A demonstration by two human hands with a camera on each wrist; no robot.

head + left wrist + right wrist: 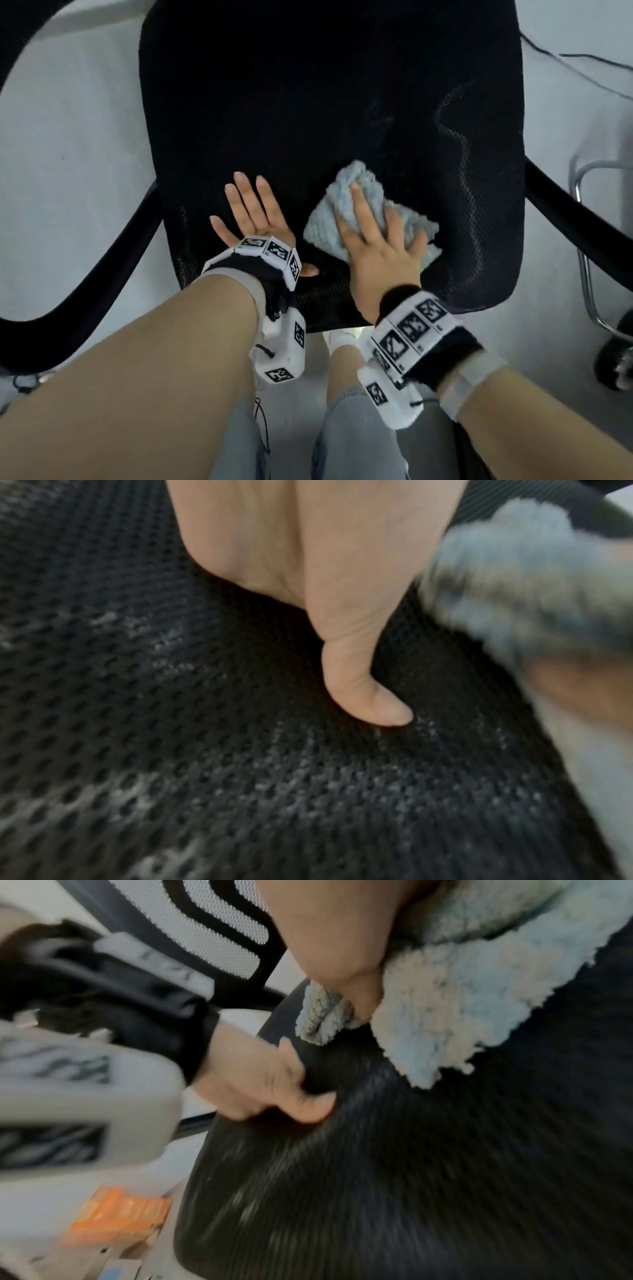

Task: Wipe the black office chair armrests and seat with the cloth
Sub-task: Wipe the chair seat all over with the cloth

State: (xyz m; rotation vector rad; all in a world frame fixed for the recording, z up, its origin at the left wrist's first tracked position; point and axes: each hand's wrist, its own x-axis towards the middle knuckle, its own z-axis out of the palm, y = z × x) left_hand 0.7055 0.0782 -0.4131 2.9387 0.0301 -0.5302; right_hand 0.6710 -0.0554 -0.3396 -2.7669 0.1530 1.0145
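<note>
The black mesh seat (325, 102) of the office chair fills the middle of the head view. Pale dusty streaks mark its right side. A fluffy light blue cloth (363, 202) lies bunched on the front half of the seat. My right hand (373, 240) lies on top of it, index finger straight, while the thumb and the other fingers dig into its folds (462, 1001). To the left of the cloth, my left hand (253, 212) rests flat on the seat with straight, spread fingers, its thumb (363, 691) touching the mesh. Black armrests curve out at the left (102, 267) and the right (575, 219).
A chrome frame (589, 274) and a black caster (616, 366) of another chair stand on the grey floor to the right. A thin black cable (582, 58) crosses the floor at the upper right. My legs in jeans (356, 438) stand at the seat's front edge. An orange packet (120, 1221) lies low on the left.
</note>
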